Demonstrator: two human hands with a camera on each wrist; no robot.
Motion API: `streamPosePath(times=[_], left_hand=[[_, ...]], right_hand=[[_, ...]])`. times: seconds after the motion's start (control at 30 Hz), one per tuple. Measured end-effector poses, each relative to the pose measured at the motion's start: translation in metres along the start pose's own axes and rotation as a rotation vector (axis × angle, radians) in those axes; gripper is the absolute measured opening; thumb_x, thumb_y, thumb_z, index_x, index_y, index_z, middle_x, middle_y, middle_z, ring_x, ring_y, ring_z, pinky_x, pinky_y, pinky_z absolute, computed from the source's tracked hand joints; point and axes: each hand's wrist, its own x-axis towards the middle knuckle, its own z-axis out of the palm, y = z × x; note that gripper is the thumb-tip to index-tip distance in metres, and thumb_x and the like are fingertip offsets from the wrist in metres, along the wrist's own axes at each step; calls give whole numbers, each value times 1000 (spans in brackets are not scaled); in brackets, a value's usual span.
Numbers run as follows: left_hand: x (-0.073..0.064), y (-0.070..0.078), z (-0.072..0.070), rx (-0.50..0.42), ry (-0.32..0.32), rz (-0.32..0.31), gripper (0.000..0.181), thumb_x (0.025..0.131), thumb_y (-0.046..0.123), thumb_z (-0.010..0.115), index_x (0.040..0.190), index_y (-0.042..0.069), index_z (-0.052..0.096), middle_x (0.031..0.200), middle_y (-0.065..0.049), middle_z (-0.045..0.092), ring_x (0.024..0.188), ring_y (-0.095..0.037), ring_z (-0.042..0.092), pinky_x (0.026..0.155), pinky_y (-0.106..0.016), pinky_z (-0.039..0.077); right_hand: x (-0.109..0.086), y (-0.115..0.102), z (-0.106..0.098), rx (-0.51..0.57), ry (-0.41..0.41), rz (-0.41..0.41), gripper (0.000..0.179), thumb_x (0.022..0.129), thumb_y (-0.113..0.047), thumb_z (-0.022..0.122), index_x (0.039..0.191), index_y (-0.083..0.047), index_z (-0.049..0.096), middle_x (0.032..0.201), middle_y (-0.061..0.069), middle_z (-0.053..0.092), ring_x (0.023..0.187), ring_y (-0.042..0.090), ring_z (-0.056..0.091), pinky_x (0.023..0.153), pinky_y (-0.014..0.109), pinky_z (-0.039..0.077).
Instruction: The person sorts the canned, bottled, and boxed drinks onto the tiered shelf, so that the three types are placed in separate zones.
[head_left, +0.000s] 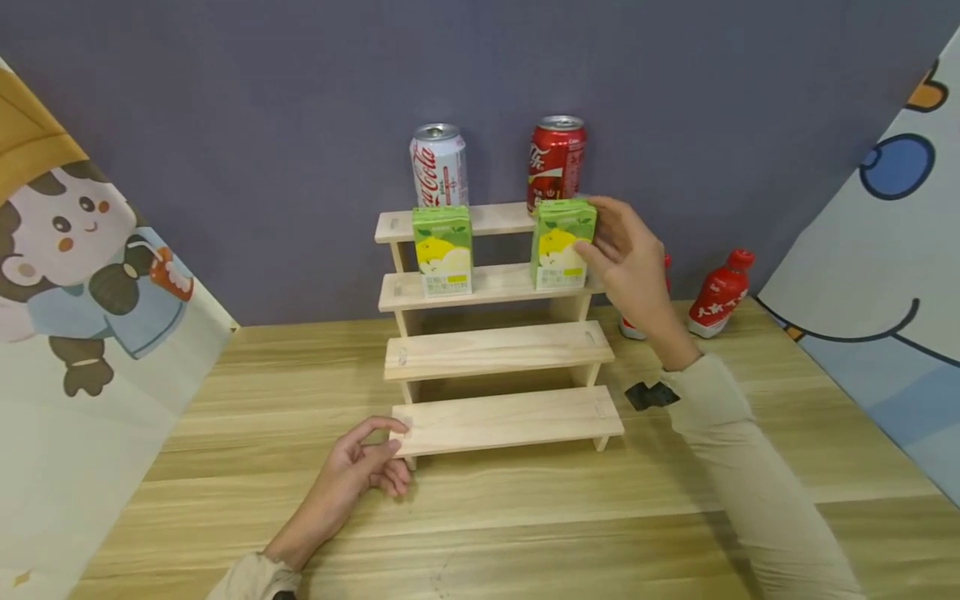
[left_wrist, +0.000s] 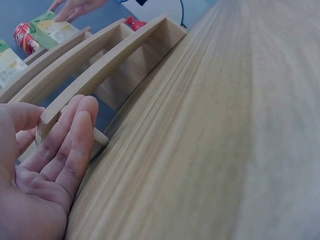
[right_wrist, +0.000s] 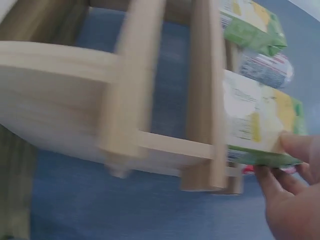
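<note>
A wooden tiered rack [head_left: 498, 350] stands on the table against the dark wall. My right hand [head_left: 632, 262] pinches a green juice carton [head_left: 562, 246] by its right side, thumb on the front. That carton stands upright on the second tier from the top; the right wrist view shows the fingers [right_wrist: 272, 185] along its side. A matching juice carton [head_left: 442, 250] stands to its left on the same tier. My left hand [head_left: 348, 475] pinches the left end of the lowest tier, thumb and index finger at its edge, as the left wrist view [left_wrist: 47, 160] also shows.
On the top tier stand a white cola can [head_left: 438, 167] and a red cola can [head_left: 557, 162], behind the cartons. Right of the rack, a red bottle [head_left: 720, 296] stands on the table near the wall, with another one mostly hidden behind my right forearm. Cartoon-printed panels flank both sides.
</note>
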Motion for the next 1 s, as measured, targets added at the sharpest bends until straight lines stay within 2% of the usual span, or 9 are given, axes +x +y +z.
streamPosePath(times=[0.1, 0.23, 0.5, 0.63, 0.73, 0.83, 1.0], left_hand=[[0, 0, 0, -5, -1, -1, 35, 106, 16, 50, 133, -6, 46, 81, -13, 73, 69, -22, 71, 60, -39, 62], [0, 0, 0, 3, 14, -12, 35, 105, 17, 51, 133, -5, 46, 80, -14, 72, 69, -23, 71, 60, -40, 61], [-2, 0, -2, 5, 13, -15, 35, 105, 16, 51, 132, -5, 46, 81, -13, 73, 70, -22, 71, 61, -39, 62], [-2, 0, -2, -2, 2, -12, 34, 105, 15, 50, 132, -6, 45, 81, -12, 73, 69, -22, 71, 61, -38, 62], [-1, -1, -1, -5, -4, -10, 34, 105, 14, 50, 132, -6, 45, 80, -11, 73, 68, -22, 71, 61, -38, 62], [-1, -1, 0, -1, -2, -9, 33, 105, 14, 50, 132, -5, 45, 80, -10, 73, 68, -22, 71, 61, -37, 62], [-2, 1, 0, -7, 1, -5, 33, 106, 14, 50, 132, -6, 45, 80, -10, 73, 68, -22, 71, 60, -37, 62]], right_hand=[[-7, -8, 3, 4, -18, 26, 56, 91, 7, 67, 143, -1, 47, 139, 20, 56, 129, 28, 55, 105, 36, 48], [-11, -7, 3, -15, -27, 32, 60, 92, 4, 66, 148, -4, 43, 141, 19, 55, 129, 28, 55, 103, 38, 50], [-12, 3, 9, 35, -28, -3, 61, 93, 5, 65, 149, -4, 42, 139, 22, 56, 127, 28, 56, 102, 31, 51], [-16, 5, 10, 24, -24, 3, 63, 94, 5, 64, 151, -6, 40, 141, 22, 54, 130, 29, 54, 105, 39, 48], [-23, 4, 9, -26, 4, 32, 62, 94, 4, 65, 150, -4, 41, 139, 25, 55, 127, 34, 55, 103, 41, 50], [-28, 3, 10, -63, 35, 50, 59, 92, 4, 67, 147, -2, 45, 134, 27, 58, 122, 38, 58, 98, 36, 53], [-27, 3, 9, -115, 68, -7, 51, 89, 6, 70, 137, 6, 53, 123, 28, 64, 113, 39, 64, 93, 36, 56]])
